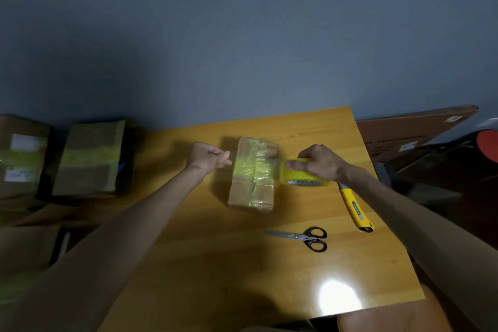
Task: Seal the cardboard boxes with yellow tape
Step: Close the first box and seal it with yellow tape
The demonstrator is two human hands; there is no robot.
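One wrap looks nearly laid: on the desk (215,250) the cardboard box (252,178) lies banded in yellow, the tape roll (307,176) just beside its right edge clamped in the fingers (295,166) of the right hand (320,164), while the left hand (206,156) hovers at the other edge, its curled fingers (225,155) perhaps pinching a tape end, too blurred to tell, so cutting the strip likely comes next.

dim overall | glare patch on table (340,296) near edge | soft blur | wide-angle bending at edges
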